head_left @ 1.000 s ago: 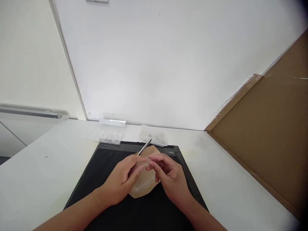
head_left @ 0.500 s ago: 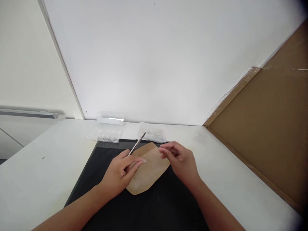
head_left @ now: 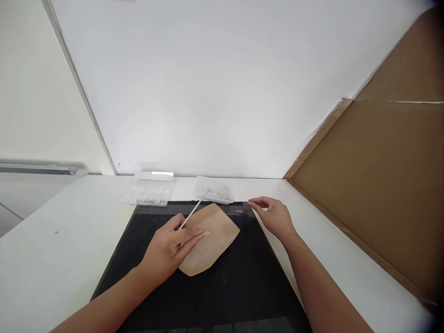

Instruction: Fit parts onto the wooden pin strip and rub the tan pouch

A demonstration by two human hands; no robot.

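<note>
My left hand [head_left: 169, 247] is closed over the brown paper piece [head_left: 222, 233]. Its thumb and index finger pinch a small clear piece [head_left: 206, 233], which looks like a plastic nail tip. A thin, pale stick-like tool [head_left: 194, 209] sticks up between the fingers of the same hand, pointing away to the right. My right hand [head_left: 274, 217] is at the far right corner of the black mat [head_left: 239, 286], thumb and fingertips brought together. Whatever it may hold is too small to make out. Just left of those fingertips, a small shiny piece [head_left: 239, 211] lies on the mat.
Behind the mat, a clear compartment box [head_left: 152, 194] stands with its lid raised. Right of it lies a clear bag [head_left: 217, 190] with small pieces inside. A white wall [head_left: 208, 92] closes off the back, and a cardboard panel [head_left: 374, 185] rises at the right.
My right hand has moved right, away from the brown paper to the mat's far corner. The left hand keeps its hold on the stick and clear piece. The view has shifted slightly.
</note>
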